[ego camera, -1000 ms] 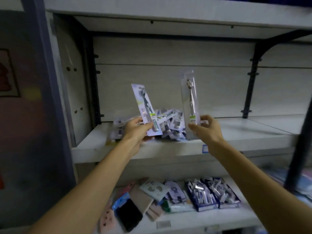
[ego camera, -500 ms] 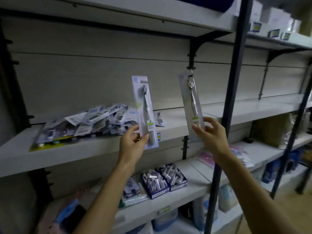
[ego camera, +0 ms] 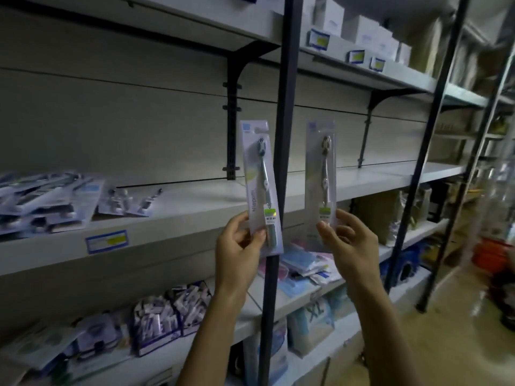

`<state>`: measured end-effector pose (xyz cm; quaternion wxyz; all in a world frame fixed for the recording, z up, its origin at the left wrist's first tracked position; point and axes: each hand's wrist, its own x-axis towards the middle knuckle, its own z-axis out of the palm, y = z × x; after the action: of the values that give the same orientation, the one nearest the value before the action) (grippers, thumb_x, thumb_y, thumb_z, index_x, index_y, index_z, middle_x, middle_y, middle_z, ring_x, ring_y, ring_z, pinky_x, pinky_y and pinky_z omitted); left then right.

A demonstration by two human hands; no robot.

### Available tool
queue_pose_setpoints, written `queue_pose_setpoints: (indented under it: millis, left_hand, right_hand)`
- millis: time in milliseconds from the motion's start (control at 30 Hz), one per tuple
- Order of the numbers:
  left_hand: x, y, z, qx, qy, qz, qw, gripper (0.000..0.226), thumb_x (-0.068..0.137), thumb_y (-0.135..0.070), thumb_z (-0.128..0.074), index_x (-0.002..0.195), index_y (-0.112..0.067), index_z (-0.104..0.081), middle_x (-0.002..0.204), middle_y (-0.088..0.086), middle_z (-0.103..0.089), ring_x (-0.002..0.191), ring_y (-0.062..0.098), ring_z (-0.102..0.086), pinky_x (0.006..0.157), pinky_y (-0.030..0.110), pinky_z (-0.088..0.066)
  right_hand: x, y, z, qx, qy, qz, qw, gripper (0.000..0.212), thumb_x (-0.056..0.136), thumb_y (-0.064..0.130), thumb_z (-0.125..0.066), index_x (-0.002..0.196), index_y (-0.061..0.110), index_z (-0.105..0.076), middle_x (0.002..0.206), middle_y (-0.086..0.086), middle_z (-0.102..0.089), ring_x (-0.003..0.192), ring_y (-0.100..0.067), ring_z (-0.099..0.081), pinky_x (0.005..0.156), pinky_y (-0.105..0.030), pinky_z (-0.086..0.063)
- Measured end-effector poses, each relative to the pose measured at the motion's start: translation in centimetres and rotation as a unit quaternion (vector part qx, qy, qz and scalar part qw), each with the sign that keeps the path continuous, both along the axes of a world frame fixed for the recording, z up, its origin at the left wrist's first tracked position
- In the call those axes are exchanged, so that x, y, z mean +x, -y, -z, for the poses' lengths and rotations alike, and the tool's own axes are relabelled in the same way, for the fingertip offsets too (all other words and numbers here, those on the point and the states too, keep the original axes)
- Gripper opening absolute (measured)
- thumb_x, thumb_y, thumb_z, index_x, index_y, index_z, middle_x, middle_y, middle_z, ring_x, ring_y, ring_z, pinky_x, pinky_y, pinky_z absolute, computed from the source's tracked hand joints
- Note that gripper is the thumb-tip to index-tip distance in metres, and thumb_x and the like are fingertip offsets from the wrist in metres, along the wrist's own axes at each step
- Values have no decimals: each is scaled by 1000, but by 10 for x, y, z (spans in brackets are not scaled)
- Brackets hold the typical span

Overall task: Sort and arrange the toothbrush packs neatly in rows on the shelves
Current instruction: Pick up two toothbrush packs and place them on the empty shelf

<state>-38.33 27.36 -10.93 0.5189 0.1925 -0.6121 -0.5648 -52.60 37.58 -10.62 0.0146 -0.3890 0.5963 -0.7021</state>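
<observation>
You face a dark upright post [ego camera: 280, 107] that runs from top to bottom of the view. Left of the post, a blue and yellow price label [ego camera: 106, 240] sits on a shelf edge. Lower left of the post, two blue display boxes [ego camera: 170, 310] stand side by side, packed with small white items. Just right of the post, low down, lies a loose heap of pink and blue packets [ego camera: 303, 264]. High to the right of the post, white boxes [ego camera: 362, 32] line the top shelf, with small labels beneath them. Far right of the post, something orange [ego camera: 490, 253] stands near the floor.
</observation>
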Motion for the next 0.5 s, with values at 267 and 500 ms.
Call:
queue_pose_setpoints:
  millis: [267, 500]
  left_hand:
    - [-115, -15, 18, 13, 23, 37, 999, 31, 88, -4, -62, 113, -22, -60, 98, -4, -73, 87, 7, -70, 72, 20, -55]
    - [-201, 13, 17, 23, 19, 57, 998, 27, 86, -5, -65, 100, -28, -62, 88, -11, -74, 83, 6, -70, 71, 19, -54]
  right_hand:
    - [-97, -19, 28, 43, -16, 64, 997, 49, 85, 29, -65, 132, 22, -53, 99, -3, -70, 90, -14, -67, 80, -39, -57]
    - [-180, 0, 23, 36, -24, 77, 996, 37, 87, 20, -62, 124, 22, -56, 98, 2, -67, 90, -12, -65, 74, -33, -55]
